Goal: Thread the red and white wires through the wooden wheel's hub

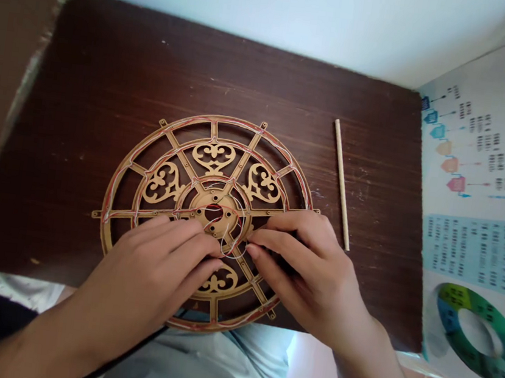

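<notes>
A round gold-coloured openwork frame (184, 157) with spokes and scrollwork lies on the dark table, its near rim reaching past the table edge. Red and white wires run along its rings and spokes. Thin loose wires (243, 223) loop around the central hub (215, 198). Over the frame's lower left rests my left hand (164, 264), fingers together, thumb and forefinger pinching at a wire by the hub. From the right, my right hand (303, 262) pinches the end of a white wire between thumb and fingertips. Both palms hide parts of the frame.
A thin pale wooden stick (342, 184) lies on the brown table (125, 57) to the right of the frame. A white wall (256, 11) stands behind the table. Printed posters (479, 180) cover the right side. My legs (207, 367) are below the near edge.
</notes>
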`<state>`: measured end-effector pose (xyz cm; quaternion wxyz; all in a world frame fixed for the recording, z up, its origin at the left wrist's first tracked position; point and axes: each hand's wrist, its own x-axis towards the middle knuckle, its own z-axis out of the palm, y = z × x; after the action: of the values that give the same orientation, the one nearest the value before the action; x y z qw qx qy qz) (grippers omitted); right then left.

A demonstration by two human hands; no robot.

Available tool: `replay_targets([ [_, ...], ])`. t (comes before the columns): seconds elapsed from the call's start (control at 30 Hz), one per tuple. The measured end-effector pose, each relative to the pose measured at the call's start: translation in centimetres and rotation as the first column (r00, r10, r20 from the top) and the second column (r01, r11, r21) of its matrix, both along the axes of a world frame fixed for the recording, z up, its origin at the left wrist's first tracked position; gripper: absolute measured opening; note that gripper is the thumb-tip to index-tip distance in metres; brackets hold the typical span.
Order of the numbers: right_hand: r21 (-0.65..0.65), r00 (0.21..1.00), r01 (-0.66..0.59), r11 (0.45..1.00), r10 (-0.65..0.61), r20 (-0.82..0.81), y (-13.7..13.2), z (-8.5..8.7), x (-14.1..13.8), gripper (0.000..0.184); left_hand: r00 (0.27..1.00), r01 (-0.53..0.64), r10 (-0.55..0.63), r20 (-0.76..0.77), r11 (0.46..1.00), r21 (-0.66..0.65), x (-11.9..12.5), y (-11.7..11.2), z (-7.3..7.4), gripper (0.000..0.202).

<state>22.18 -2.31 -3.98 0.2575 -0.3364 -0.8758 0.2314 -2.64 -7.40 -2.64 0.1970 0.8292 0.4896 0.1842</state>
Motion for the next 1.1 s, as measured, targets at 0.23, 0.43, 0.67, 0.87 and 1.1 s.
replay_targets([
  [0.23,-0.116,0.985,0.118,0.986,-0.131,-0.111,0.0,0.3,-0.3,0.014,0.998,0.019,-0.015,-0.053,0.997,0.074,0.4,0.0,-0.1,0.030],
  [0.43,-0.071,0.994,0.045,0.996,-0.051,-0.093,-0.2,0.3,-0.1,0.014,0.997,0.009,0.003,-0.072,0.986,0.165,0.5,-0.1,-0.3,0.028],
  [0.67,-0.022,0.996,-0.086,0.996,0.086,0.028,-0.6,0.1,-0.1,0.022,1.000,0.000,0.005,-0.028,0.987,0.161,0.8,0.3,-0.4,0.030],
  [0.87,-0.050,0.991,-0.106,0.993,0.109,0.073,-0.5,0.3,-1.0,0.018,0.999,0.036,-0.040,0.027,0.992,0.119,0.4,0.3,-0.5,0.027],
  [1.1,-0.091,0.999,-0.022,0.996,0.026,0.044,-0.6,0.3,-1.8,0.015,0.993,0.073,-0.077,0.085,0.996,0.046,-0.6,-0.2,-1.0,0.023],
])
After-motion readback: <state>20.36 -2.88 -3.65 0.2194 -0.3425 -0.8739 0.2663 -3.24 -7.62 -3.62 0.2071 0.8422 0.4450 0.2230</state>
